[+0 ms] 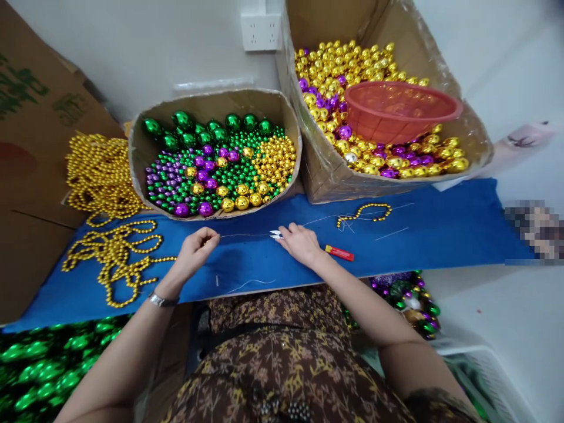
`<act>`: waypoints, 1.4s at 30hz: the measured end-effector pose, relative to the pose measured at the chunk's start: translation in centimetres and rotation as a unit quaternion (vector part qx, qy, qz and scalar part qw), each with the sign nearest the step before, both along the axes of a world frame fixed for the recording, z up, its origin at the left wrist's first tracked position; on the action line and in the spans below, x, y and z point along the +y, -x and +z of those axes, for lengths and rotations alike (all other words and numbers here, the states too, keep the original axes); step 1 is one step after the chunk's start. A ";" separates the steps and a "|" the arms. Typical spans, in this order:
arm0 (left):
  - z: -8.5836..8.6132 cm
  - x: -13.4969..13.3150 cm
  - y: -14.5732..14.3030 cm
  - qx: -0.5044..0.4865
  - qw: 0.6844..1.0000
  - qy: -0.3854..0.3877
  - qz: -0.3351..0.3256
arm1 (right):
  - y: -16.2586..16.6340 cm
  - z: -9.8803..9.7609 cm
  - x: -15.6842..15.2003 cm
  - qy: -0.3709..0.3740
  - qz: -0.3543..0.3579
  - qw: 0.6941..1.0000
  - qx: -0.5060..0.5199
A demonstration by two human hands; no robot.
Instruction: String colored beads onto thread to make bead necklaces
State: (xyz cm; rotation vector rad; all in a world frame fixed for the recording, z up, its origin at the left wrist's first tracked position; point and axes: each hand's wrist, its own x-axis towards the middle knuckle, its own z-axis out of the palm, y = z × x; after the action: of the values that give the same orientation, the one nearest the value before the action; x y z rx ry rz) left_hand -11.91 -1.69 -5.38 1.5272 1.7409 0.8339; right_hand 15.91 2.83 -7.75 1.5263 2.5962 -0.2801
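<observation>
My left hand (194,249) is closed in a pinch on the end of a thin clear thread (242,235), with a bit of gold bead showing at its fingers. The thread stretches level across to my right hand (302,244). That hand is closed around a small pair of thread snips (275,234), whose pale blades point left at the thread; their handles are hidden in the palm. Gold bead strands (114,255) lie left of my left hand. A red lighter (340,253) rests beside my right wrist, and a short gold bead string (374,205) with loose thread lies beyond it.
A low cardboard box (214,97) of green, purple and gold beads stands behind my hands. Right of it, a taller box (304,170) holds gold and purple beads and a red plastic basket (370,117). Blue cloth (449,235) covers the table; green beads (57,364) fill the space below left.
</observation>
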 end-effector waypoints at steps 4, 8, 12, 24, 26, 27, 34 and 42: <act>-0.2 0.1 0.5 -0.006 1.000 0.004 0.012 | 0.4 -0.2 0.6 0.004 0.007 1.000 -0.012; -0.8 1.3 0.2 -0.020 0.998 -0.006 0.055 | -2.6 0.5 1.2 -0.026 -0.026 0.999 0.016; -1.7 2.8 -1.2 -0.175 0.975 0.088 0.107 | -6.5 0.9 1.9 -0.035 -0.101 0.994 0.028; -3.0 3.5 -0.5 -0.430 0.860 0.210 0.180 | -3.2 -1.7 0.3 -0.023 -0.026 0.996 0.078; -3.2 3.4 -0.5 -0.436 0.857 0.203 0.188 | -1.5 -1.8 -0.1 -0.002 0.010 0.994 0.110; -3.3 3.4 -0.5 -0.440 0.854 0.200 0.192 | -0.4 -1.8 -0.3 0.008 0.027 0.991 0.130; -4.0 3.0 -0.2 -0.481 0.827 0.185 0.225 | 7.4 -2.1 -0.7 0.068 0.095 0.963 0.242; -4.7 2.2 1.0 -0.552 0.773 0.146 0.276 | 11.7 -3.5 -0.8 0.084 0.071 0.963 0.246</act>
State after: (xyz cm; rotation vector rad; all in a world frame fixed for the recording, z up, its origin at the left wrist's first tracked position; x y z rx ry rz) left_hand -12.89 0.49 -10.04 0.1004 1.2390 1.2967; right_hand 4.25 2.01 -11.23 1.3362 2.9259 -0.9469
